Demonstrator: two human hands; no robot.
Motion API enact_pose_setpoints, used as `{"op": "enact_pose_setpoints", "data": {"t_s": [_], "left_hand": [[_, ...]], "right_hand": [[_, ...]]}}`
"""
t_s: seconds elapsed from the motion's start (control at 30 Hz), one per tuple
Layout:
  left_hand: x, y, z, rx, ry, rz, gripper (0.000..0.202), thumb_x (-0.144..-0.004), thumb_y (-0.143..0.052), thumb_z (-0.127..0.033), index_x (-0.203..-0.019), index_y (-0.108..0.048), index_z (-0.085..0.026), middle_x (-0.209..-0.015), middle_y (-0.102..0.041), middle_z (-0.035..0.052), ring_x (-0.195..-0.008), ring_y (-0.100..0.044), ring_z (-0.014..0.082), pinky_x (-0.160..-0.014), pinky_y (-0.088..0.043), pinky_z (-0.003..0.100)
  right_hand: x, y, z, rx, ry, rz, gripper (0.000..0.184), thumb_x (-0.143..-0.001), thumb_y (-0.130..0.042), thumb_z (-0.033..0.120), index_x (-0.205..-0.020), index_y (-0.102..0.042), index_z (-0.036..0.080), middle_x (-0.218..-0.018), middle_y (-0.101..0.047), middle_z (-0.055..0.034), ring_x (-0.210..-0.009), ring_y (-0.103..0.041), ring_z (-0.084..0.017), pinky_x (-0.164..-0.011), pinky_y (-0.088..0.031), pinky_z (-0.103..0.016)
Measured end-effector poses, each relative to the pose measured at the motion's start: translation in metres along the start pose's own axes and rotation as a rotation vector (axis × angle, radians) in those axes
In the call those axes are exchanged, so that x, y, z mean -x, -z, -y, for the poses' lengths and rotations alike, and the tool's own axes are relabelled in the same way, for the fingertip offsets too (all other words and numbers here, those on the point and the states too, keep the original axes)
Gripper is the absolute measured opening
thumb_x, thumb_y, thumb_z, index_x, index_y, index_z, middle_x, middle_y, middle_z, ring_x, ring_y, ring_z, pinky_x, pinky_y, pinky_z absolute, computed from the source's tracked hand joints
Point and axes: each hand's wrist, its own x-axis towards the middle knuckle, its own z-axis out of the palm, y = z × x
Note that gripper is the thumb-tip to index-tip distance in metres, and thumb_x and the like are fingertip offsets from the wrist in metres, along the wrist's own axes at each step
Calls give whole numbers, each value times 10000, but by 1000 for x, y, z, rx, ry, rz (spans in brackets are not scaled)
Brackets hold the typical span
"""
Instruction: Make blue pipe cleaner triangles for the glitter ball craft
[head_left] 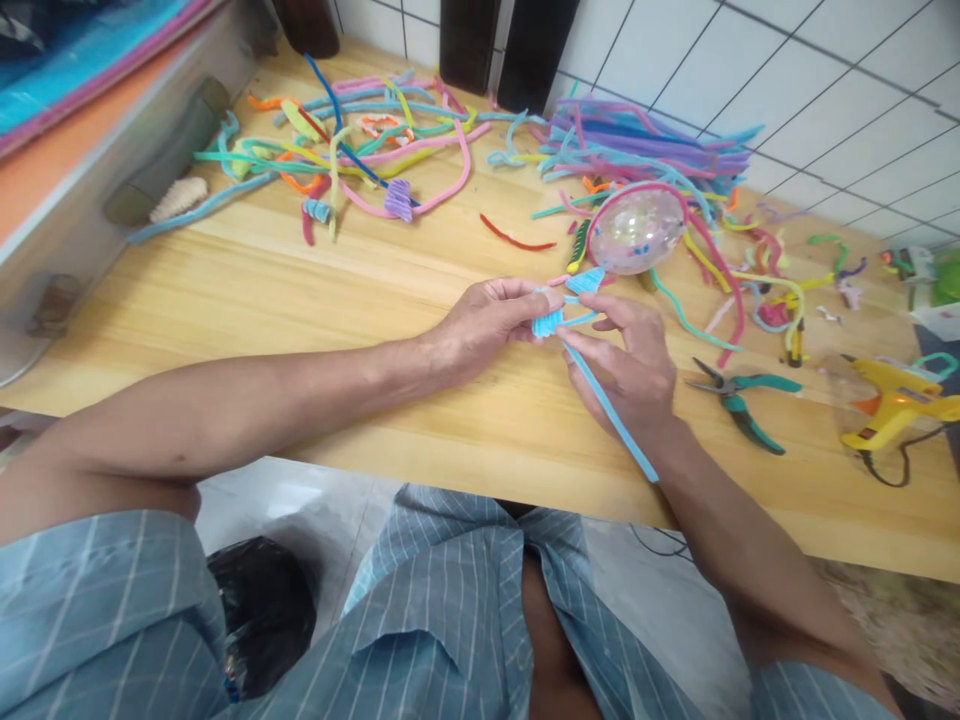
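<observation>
Over the middle of the wooden table, my left hand [487, 322] pinches a small light-blue pipe cleaner piece [547, 323], its strand laid in close rows. My right hand [634, 355] is closed by its fingertips on the same blue pipe cleaner, close to the left fingers. One straight tail [611, 415] runs down from between the right fingers across the palm and past the wrist. Just beyond the fingertips shows a second light-blue ribbed patch [585, 281]; whether it joins the held piece I cannot tell.
Loose coloured pipe cleaners [450, 195] lie tangled at the back left. A thick bundle [652, 150] rests by the tiled wall, behind a clear pink-rimmed dome [637, 232]. Teal-handled pliers [750, 410] and a yellow glue gun [885, 400] lie on the right. A storage box [97, 200] borders the left.
</observation>
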Motion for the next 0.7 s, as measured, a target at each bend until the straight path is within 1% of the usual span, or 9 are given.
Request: {"op": "enact_pose_setpoints", "data": {"t_s": [0.07, 0.13, 0.23, 0.3, 0.33, 0.4, 0.47, 0.53, 0.7], "left_hand": [[-1, 0, -1, -3, -7, -27, 257, -867, -918, -311, -761, -756, -143, -749, -724, 0, -688, -629, 87, -695, -514, 211], [-2, 0, -2, -32, -27, -58, 283, -854, -937, -339, -757, -753, -147, -733, -707, -5, -650, -576, 77, -615, -440, 202], [-2, -2, -4, -99, -48, -100, 345, -839, -958, -385, -725, -727, -155, -658, -635, -24, -583, -471, 68, -548, -349, 222], [-1, -3, -4, -125, -47, -106, 382, -842, -960, -406, -706, -701, -158, -629, -602, -30, -571, -448, 68, -551, -341, 230], [-1, -3, -4, -129, -50, -102, 396, -841, -962, -416, -704, -693, -159, -627, -598, -30, -576, -453, 70, -560, -347, 232], [-1, -3, 0, -122, -64, -80, 413, -828, -974, -443, -720, -695, -158, -642, -610, -25, -598, -483, 76, -586, -370, 235], [-1, -2, 4, -108, -84, -46, 425, -813, -984, -483, -758, -715, -159, -675, -641, -16, -628, -519, 87, -618, -396, 244], [0, -2, 8, -94, -104, -12, 442, -800, -988, -527, -794, -735, -164, -714, -675, -9, -649, -546, 97, -643, -416, 256], [3, -2, 10, -77, -99, 44, 489, -755, -996, -587, -825, -750, -169, -729, -698, -16, -671, -588, 93, -676, -460, 239]], "right_hand": [[2, 0, -1, -15, -23, 8, 389, -988, -674, 81, -1239, -796, 352, -1493, -715, -62, -1332, -696, -281, -935, -669, -440], [3, 0, -2, -65, -73, 15, 354, -995, -657, 94, -1169, -815, 359, -1525, -695, -38, -1367, -675, -292, -991, -646, -478], [2, 3, -3, -163, -210, -58, 238, -999, -662, 158, -1052, -819, 328, -1459, -712, -53, -1335, -681, -301, -1049, -613, -525], [-1, 4, -3, -247, -382, -128, 116, -1002, -698, 235, -1002, -797, 296, -1274, -759, -64, -1204, -721, -276, -1047, -607, -517], [-2, 4, -3, -322, -498, -126, 70, -1005, -715, 287, -987, -783, 282, -1159, -770, -56, -1105, -734, -255, -1010, -614, -492], [-6, 3, -1, -530, -737, -27, 161, -1004, -738, 413, -958, -759, 260, -957, -751, -28, -894, -711, -208, -874, -617, -412], [-9, 1, 3, -716, -894, 103, 281, -981, -759, 521, -931, -747, 245, -849, -718, -8, -760, -648, -173, -747, -576, -346], [-12, -3, 7, -808, -936, 148, 327, -937, -802, 553, -893, -740, 235, -814, -702, 2, -734, -619, -159, -725, -553, -325], [-13, -7, 8, -891, -920, 130, 241, -875, -840, 442, -860, -720, 233, -839, -735, 5, -811, -676, -175, -816, -581, -353]]}}
